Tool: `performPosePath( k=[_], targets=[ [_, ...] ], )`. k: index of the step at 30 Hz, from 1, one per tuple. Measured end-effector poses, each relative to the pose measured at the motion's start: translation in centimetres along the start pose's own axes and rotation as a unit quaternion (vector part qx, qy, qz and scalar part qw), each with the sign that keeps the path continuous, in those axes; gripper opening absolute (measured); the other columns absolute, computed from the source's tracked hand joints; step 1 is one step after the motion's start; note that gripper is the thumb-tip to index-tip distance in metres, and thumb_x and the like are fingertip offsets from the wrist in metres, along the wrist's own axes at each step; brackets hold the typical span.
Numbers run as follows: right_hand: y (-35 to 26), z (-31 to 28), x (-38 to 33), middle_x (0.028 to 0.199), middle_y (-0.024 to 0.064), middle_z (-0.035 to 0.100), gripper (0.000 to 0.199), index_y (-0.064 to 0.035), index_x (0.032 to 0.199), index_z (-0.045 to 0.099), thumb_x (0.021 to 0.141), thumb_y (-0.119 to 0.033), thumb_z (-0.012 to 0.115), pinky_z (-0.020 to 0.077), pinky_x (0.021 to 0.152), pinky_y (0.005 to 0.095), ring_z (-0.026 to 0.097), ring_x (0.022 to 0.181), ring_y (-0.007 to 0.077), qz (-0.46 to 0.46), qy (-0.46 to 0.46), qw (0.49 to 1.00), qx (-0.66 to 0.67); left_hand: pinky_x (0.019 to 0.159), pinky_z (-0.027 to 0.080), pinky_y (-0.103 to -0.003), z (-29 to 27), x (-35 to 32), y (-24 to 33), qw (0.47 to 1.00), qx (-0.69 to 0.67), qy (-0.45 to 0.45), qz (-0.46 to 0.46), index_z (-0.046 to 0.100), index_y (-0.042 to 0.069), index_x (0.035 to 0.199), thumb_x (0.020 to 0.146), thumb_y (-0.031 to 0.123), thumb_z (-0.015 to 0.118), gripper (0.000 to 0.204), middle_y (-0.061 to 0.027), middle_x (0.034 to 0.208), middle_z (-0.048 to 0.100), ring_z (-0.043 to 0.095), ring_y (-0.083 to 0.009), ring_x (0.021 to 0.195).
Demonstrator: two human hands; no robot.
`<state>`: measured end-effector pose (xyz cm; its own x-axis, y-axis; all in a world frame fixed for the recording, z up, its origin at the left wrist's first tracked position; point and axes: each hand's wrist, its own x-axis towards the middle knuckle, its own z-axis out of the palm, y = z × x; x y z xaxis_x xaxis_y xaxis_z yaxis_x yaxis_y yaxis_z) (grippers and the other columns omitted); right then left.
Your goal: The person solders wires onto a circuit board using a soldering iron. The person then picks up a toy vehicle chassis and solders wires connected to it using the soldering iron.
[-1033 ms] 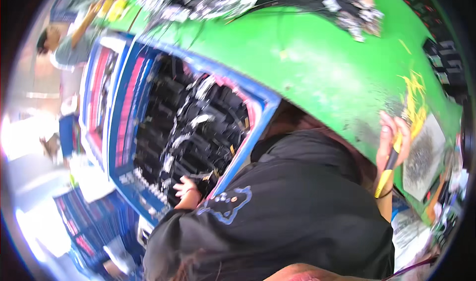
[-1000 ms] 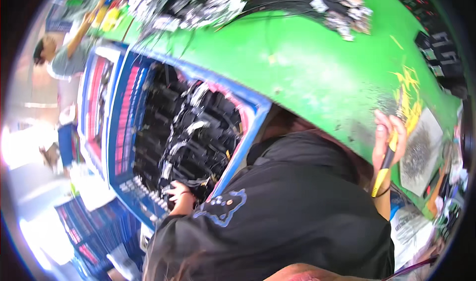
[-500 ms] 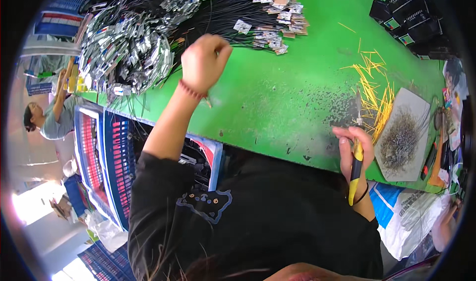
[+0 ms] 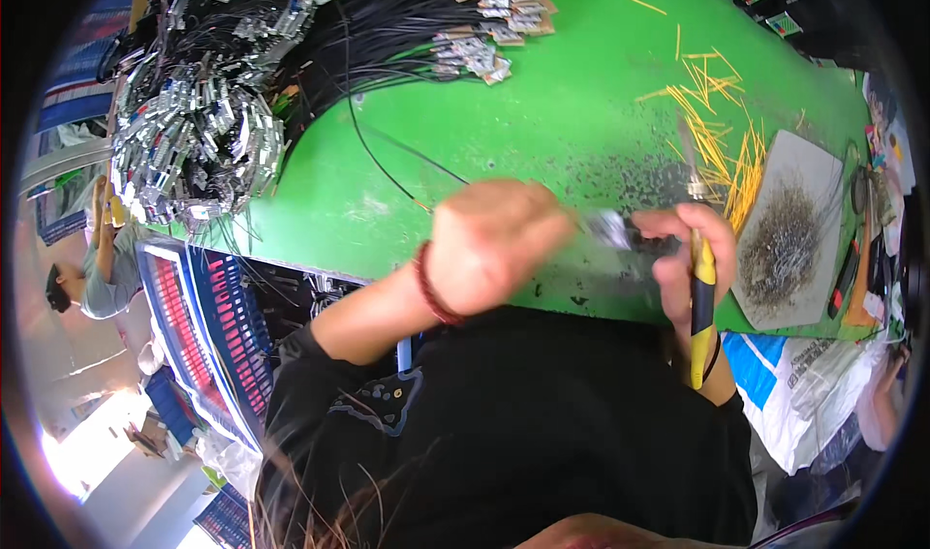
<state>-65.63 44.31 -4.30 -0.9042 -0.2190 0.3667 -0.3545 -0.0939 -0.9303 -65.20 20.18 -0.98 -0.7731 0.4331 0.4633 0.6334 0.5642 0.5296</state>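
Note:
My left hand (image 4: 499, 244), a little blurred, is closed over the green table's near part. A black cable (image 4: 368, 152) runs from the pile at the back left to this hand. A smeared silver-white piece (image 4: 608, 229), likely the cable's end, shows between my two hands. My right hand (image 4: 693, 249) holds a slim tool (image 4: 701, 288) with a yellow and black handle, a metal collar and a thin metal tip pointing away from me. Its thumb and forefinger reach toward the silver-white piece; whether they touch it is unclear.
Black cables with silver ends (image 4: 194, 152) are heaped at the left. Yellow thin sticks (image 4: 722, 152) and dark crumbs lie beyond my right hand. A grey plate (image 4: 814, 167) bears dark residue. Black boxed units (image 4: 775, 7) stand at the far right. Another person (image 4: 102, 268) works at the left.
My left hand has moved right and nearer, drawing a cable out from the pile toward my right hand. The right hand keeps the tool, and the view has shifted slightly.

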Motion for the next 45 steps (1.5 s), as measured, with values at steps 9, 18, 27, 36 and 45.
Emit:
performPosePath(
  k=[9, 18, 27, 36, 45],
  targets=[
    [-0.1, -2.2, -1.3, 0.092, 0.0141, 0.068, 0.026, -0.0038, 0.106, 0.063, 0.082, 0.003, 0.065, 0.0525, 0.066, 0.0299, 0.066, 0.072, 0.0249, 0.063, 0.023, 0.972, -0.227, 0.061, 0.054, -0.035, 1.4, -2.2, -1.5, 0.996, 0.012, -0.025, -0.083, 0.067, 0.003, 0.083, 0.073, 0.000, 0.073, 0.012, -0.0107, 0.077, 0.065, 0.065, -0.0261, 0.073],
    [1.2, -1.9, -1.6, 0.074, 0.0074, 0.064, 0.026, -0.0128, 0.102, 0.066, 0.078, -0.006, 0.072, 0.0449, 0.052, 0.0336, 0.057, 0.057, 0.0222, -0.005, -0.080, 0.902, -0.425, 0.076, 0.045, -0.042, 0.0, -2.4, -2.3, 0.968, 0.160, -0.066, -0.181, 0.064, 0.005, 0.085, 0.069, 0.000, 0.071, 0.017, -0.0096, 0.082, 0.062, 0.060, -0.0296, 0.083],
    [-1.8, -11.3, -5.9, 0.061, 0.0013, 0.049, 0.054, 0.0029, 0.128, 0.049, 0.097, -0.041, 0.049, 0.0332, 0.052, 0.0202, 0.043, 0.055, 0.0068, 0.052, 0.201, 0.955, -0.211, 0.068, 0.047, -0.039, 9.5, 6.8, 2.6, 0.993, -0.048, -0.107, 0.020, 0.061, 0.004, 0.076, 0.071, 0.004, 0.072, 0.011, -0.0094, 0.078, 0.059, 0.059, -0.0296, 0.076],
    [-1.9, -14.3, -11.6, 0.081, 0.0091, 0.060, 0.062, 0.0090, 0.117, 0.060, 0.090, -0.047, 0.056, 0.0368, 0.056, 0.0220, 0.049, 0.063, 0.0100, 0.024, 0.350, 0.911, -0.215, 0.072, 0.045, -0.039, 14.6, 9.2, 3.0, 0.985, 0.033, -0.155, 0.075, 0.061, 0.006, 0.074, 0.071, 0.008, 0.071, 0.011, -0.0078, 0.078, 0.058, 0.058, -0.0288, 0.079],
    [-2.8, -19.4, -12.9, 0.073, 0.0068, 0.056, 0.016, 0.0021, 0.091, 0.055, 0.076, -0.004, 0.056, 0.0420, 0.057, 0.0207, 0.052, 0.059, 0.0105, 0.038, 0.434, 0.888, -0.150, 0.067, 0.046, -0.042, 11.7, 9.2, 3.3, 0.995, 0.012, -0.101, -0.016, 0.055, 0.005, 0.083, 0.081, 0.005, 0.063, 0.009, -0.0114, 0.078, 0.060, 0.059, -0.0318, 0.074]
  ],
)
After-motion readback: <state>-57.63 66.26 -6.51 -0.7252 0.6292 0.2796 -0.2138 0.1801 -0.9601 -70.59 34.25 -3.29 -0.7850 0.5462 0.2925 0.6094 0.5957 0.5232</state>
